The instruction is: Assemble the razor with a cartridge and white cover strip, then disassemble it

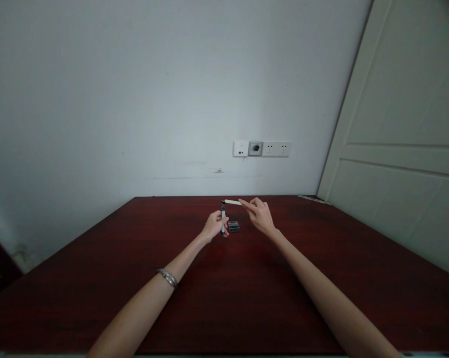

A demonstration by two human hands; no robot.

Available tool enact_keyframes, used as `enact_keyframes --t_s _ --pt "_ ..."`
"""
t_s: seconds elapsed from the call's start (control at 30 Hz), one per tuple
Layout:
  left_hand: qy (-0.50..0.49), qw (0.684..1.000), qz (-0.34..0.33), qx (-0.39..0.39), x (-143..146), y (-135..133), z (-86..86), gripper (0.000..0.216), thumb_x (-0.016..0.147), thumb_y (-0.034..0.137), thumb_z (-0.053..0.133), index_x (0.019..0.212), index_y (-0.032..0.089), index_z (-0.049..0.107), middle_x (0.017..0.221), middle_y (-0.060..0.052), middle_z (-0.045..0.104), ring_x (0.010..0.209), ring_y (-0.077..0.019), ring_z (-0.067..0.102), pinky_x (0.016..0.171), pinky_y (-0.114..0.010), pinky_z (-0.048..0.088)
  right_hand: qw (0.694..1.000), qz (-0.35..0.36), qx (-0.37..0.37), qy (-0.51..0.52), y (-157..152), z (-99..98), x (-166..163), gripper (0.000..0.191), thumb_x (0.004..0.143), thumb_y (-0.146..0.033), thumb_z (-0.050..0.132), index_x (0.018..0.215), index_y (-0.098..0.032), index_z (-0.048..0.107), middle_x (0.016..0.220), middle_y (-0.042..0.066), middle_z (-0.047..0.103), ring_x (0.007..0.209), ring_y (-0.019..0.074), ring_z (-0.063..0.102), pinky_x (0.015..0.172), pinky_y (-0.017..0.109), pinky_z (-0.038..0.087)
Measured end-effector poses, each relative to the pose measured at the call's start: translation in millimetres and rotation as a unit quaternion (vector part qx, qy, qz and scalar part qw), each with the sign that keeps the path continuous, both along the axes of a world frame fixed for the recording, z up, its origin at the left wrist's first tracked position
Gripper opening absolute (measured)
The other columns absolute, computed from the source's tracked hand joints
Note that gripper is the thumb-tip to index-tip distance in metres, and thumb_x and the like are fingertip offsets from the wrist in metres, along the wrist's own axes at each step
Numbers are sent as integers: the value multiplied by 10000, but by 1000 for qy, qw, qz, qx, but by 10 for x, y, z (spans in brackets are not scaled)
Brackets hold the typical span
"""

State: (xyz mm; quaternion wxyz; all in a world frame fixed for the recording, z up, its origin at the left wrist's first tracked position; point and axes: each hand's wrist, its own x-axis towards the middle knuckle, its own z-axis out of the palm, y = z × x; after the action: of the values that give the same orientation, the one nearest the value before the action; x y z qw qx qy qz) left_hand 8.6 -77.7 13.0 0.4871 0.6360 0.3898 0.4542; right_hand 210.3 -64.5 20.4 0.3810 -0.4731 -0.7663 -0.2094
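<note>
Near the far side of the table, my left hand (214, 226) is closed around a slim white-and-black handled tool (223, 222), held nearly upright with its dark end on top. My right hand (260, 215) pinches a thin white stick (232, 202), which lies almost level and points left. The stick's left tip meets or almost meets the tool's dark top end; contact cannot be made out. Between the hands, a small dark, flat case (233, 226) rests on the tabletop. What kind of tool and stick these are is too small to tell.
The dark red wooden table (239, 308) reaches back to a pale wall (164, 99). Sockets and a switch panel (276, 149) are set in the wall. A whitish panelled door (406, 129) stands along the right side. A thin flat strip (314, 199) lies at the far right edge.
</note>
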Motion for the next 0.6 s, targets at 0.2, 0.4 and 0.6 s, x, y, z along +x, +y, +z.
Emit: enact_keyframes --t_s 0.2,0.4,0.6 --pt "1 1000 -1 5 27 -8 -21 183 793 293 528 768 164 401 534 54 512 361 -118 552 353 -233 469 1000 6 4 6 -65 87 -159 395 905 -235 404 1275 -359 464 877 43 507 790 156 439 719 284 270" --pt "-4 1000 -7 16 -7 9 -21 202 786 309 540 762 163 401 530 56 506 367 -116 555 352 -220 466 1000 -12 -2 2 -1 4 -18 394 897 -225 415 1267 -340 482 853 44 506 771 154 432 705 279 264" --pt "-2 1000 4 18 -5 29 -38 200 788 308 540 767 162 406 528 57 505 357 -110 549 345 -206 453 1000 -24 11 1 -45 65 -99 406 901 -233 408 1283 -364 454 875 46 508 777 159 430 704 282 263"
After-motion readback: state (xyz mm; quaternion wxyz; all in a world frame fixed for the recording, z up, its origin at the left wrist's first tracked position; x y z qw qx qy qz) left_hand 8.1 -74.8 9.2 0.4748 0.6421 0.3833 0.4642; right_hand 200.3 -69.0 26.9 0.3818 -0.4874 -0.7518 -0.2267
